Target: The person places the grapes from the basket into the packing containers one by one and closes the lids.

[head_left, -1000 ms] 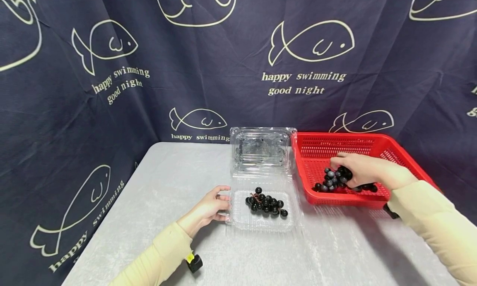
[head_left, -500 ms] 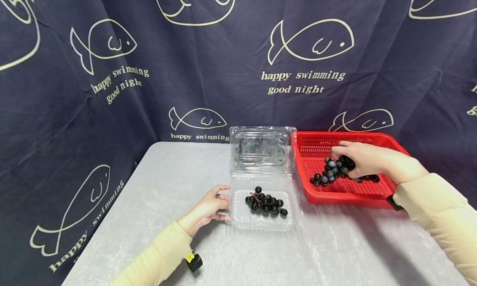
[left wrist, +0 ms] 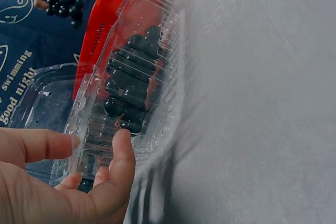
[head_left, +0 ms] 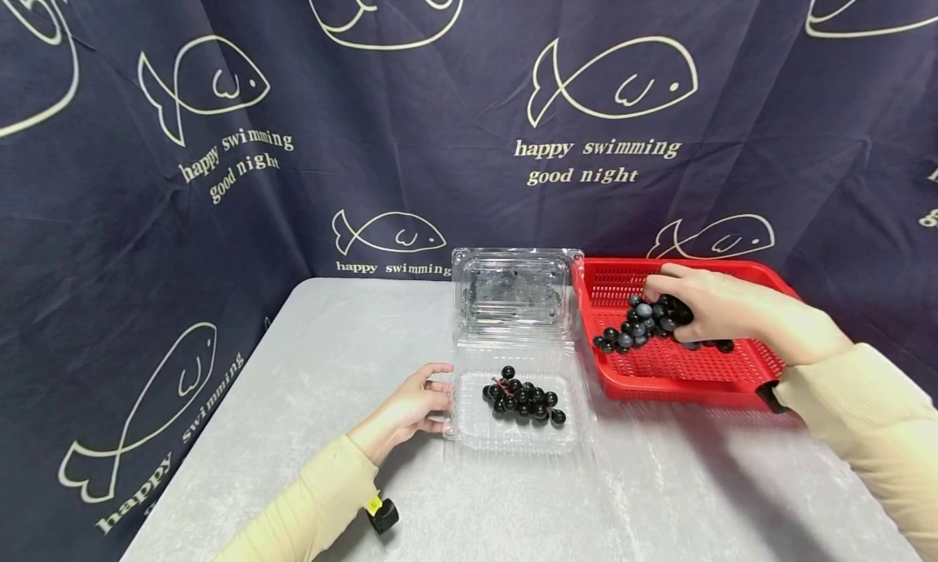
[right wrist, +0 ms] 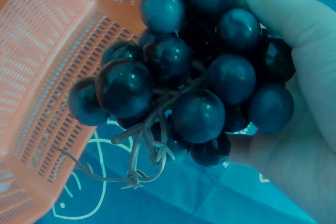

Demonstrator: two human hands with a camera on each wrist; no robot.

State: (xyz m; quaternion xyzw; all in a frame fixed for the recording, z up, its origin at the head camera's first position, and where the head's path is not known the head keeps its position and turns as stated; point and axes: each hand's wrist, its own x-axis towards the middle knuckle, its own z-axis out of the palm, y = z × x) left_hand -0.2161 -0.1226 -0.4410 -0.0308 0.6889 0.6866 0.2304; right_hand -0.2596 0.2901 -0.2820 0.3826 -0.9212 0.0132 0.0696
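My right hand [head_left: 714, 301] grips a bunch of dark grapes [head_left: 645, 322], raised over the red basket. In the right wrist view, the thumb and fingers curl round the grapes [right wrist: 199, 114], and a bare brown stem hangs from the bunch. A second bunch of black grapes [head_left: 520, 401] lies in the base of a clear plastic clamshell box [head_left: 472, 432]. My left hand [head_left: 410, 403] rests at the box's left edge, its fingers spread and touching the side. The left wrist view shows the fingertips [left wrist: 123, 142] against the clear wall.
The clamshell's lid [head_left: 516, 293] stands raised behind its base. Right beside it sits the perforated red basket [head_left: 681, 389]. A dark blue cloth [head_left: 469, 163] with fish drawings hangs behind the grey table [head_left: 352, 342].
My right hand has lifted the bunch of grapes up from the basket floor and shifted slightly left in the last half second. My left hand and the box have stayed put.
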